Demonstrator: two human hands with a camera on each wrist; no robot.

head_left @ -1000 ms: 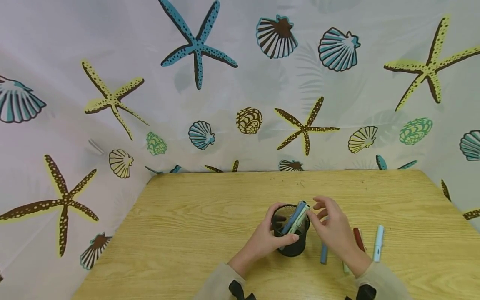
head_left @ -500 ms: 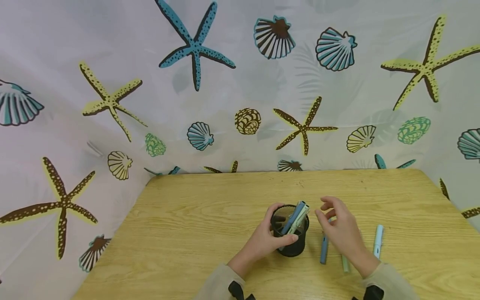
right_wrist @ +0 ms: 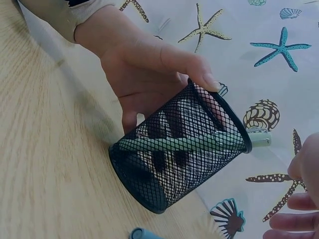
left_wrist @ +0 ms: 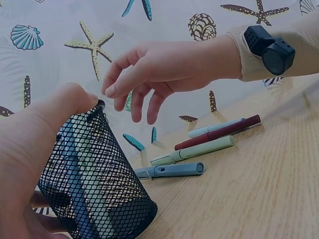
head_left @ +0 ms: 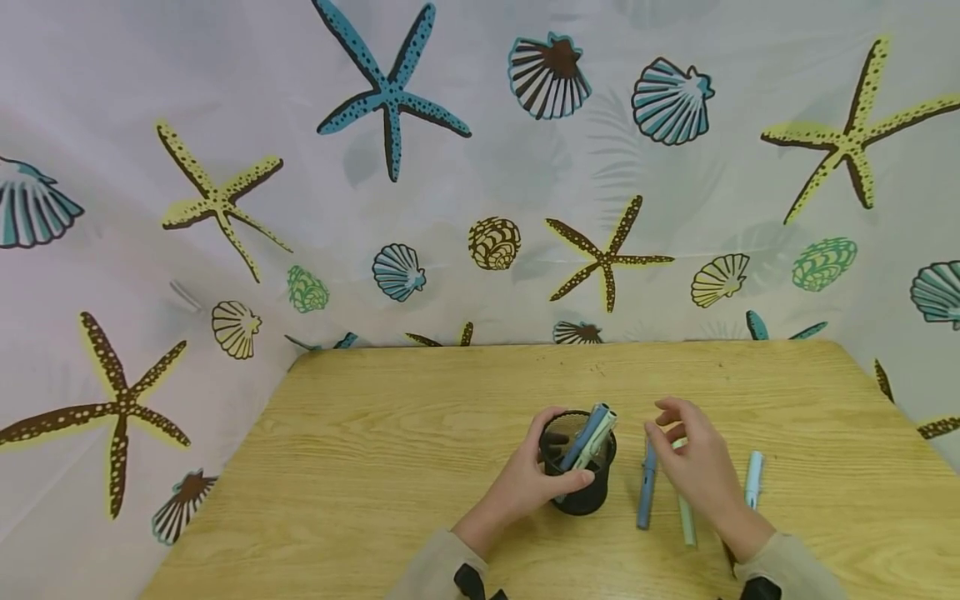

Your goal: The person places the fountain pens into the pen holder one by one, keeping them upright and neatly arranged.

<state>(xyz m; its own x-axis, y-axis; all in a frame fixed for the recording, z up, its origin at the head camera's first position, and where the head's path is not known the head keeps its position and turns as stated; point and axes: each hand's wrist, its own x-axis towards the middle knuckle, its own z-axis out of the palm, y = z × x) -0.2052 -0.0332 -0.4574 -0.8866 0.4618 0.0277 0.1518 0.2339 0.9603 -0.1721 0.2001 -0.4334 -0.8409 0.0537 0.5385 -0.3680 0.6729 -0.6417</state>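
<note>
Fingers [head_left: 570, 481] of left hand [head_left: 525, 487] grip mesh cup [head_left: 581, 467]; right hand [head_left: 693, 467] loose, empty.

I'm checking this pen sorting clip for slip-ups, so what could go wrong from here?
1. The mesh cup may be tilted in the left hand; its two pens lean past the rim and might slide out.
2. The right hand hovers empty over the loose pens; reaching down, it could nudge the blue-grey pen or pale green pen so they roll.
3. The dark red pen, mostly hidden from the head view, could be missed.
</note>
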